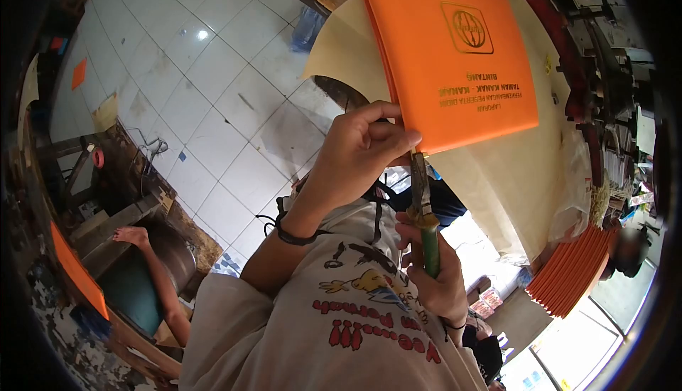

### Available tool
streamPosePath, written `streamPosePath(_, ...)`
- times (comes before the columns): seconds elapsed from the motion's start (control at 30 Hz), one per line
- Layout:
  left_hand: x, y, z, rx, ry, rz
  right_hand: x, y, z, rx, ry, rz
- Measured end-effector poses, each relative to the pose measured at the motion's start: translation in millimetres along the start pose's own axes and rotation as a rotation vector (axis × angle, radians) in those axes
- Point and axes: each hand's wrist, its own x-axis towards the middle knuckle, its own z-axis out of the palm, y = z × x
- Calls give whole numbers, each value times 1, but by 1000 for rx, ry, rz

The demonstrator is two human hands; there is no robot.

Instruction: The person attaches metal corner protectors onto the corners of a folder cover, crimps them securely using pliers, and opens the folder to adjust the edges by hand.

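Observation:
An orange report cover (462,64) with gold lettering and a round emblem lies at the upper middle, its text upside down to me. My left hand (366,142) is closed on its near left corner, thumb on top and fingers curled at the edge. Below that corner, my right hand (440,277) grips a green-handled metal hand tool (423,210), possibly pliers. Its dark narrow metal end points up and meets the corner beside my left thumb. Whether its tip has hold of the cover, I cannot make out.
Under the cover spreads a large tan sheet (511,178). Stacked orange covers (572,270) stand at the right, near a clear plastic bag (572,213). Another person's arm (163,277) shows at lower left. White floor tiles (213,71) lie at upper left.

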Motion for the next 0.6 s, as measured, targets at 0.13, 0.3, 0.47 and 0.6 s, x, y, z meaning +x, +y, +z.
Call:
streamPosePath(0.13, 0, -1, -2, 11, -18, 4, -1, -1, -5, -70, -17, 51)
streamPosePath(0.3, 1, -1, -2, -3, -20, 7, 0, 4, -4, -100, 2, 7)
streamPosePath(0.47, 0, -1, -2, 5, -10, 8, 1, 8, -1, -118, 23, -25)
streamPosePath(0.6, -2, 3, 0, 54, -2, 24, -4, 5, 10, 6, 88, 32)
